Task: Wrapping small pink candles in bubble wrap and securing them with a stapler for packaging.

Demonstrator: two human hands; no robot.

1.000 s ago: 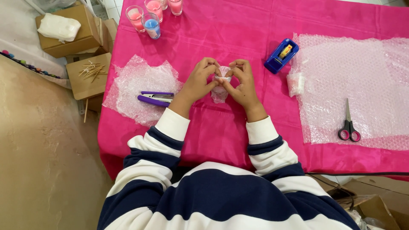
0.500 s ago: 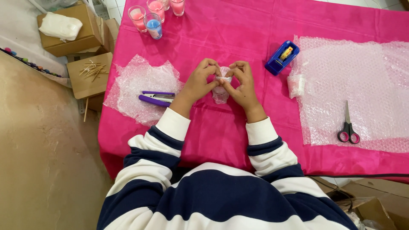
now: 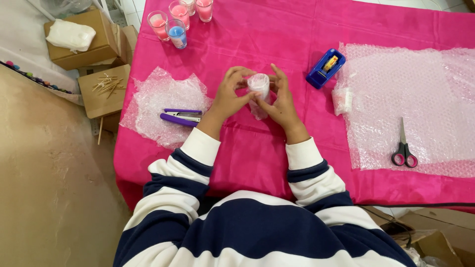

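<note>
A small cylinder wrapped in clear bubble wrap (image 3: 259, 87) stands between my two hands over the pink tablecloth (image 3: 257, 44). My left hand (image 3: 229, 96) curls around its left side, fingertips on the top edge. On its right side, my right hand (image 3: 283, 101) presses with the fingers stretched upward. The wrap's loose end hangs below the cylinder, between my palms.
A purple stapler (image 3: 181, 116) lies on a small bubble wrap piece (image 3: 158, 94) at left. Blue tape dispenser (image 3: 326, 67), a large bubble wrap sheet (image 3: 415, 99) and scissors (image 3: 404, 149) are at right. Candle glasses (image 3: 175, 22) stand at the far left; cardboard boxes (image 3: 84, 39) sit off the table.
The wrapped cylinder has been turned upright and raised a little, so its round top shows. My right fingers have straightened from a pinch to a flat hold.
</note>
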